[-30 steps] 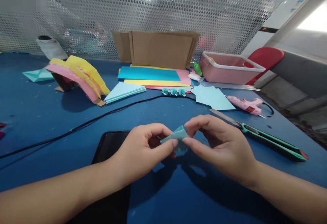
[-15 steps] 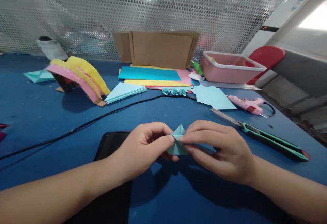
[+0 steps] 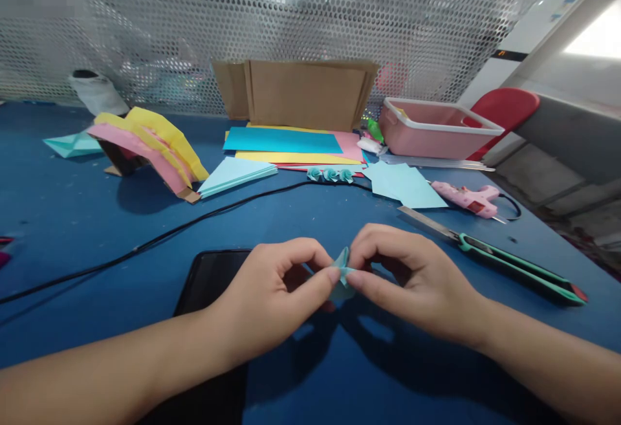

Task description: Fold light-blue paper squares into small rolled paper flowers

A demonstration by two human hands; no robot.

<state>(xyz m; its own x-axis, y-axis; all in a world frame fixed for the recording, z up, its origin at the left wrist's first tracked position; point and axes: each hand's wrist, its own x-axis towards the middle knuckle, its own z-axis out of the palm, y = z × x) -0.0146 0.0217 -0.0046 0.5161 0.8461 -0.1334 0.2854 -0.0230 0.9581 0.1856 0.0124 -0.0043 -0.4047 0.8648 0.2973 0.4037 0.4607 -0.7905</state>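
Observation:
A small folded light-blue paper piece point(image 3: 341, 275) is held just above the blue table point(image 3: 72, 218), pinched between both hands. My left hand point(image 3: 272, 292) grips its left side with thumb and forefinger. My right hand point(image 3: 412, 279) pinches its right side the same way. Most of the paper is hidden by my fingertips. A black phone point(image 3: 208, 276) lies flat under my left wrist.
Green-handled scissors point(image 3: 499, 258) lie to the right, a pink glue gun point(image 3: 466, 197) beyond them. Light-blue sheets point(image 3: 402, 184), three small paper rosettes point(image 3: 330, 174), coloured paper stack point(image 3: 286, 143), cardboard box point(image 3: 301, 92), pink tub point(image 3: 436, 129), pink-yellow folded paper point(image 3: 150, 143), black cable point(image 3: 160, 237).
The paper piece was raised and spread, then pressed flat toward the table; now my fingers have closed tighter round it so less of it shows.

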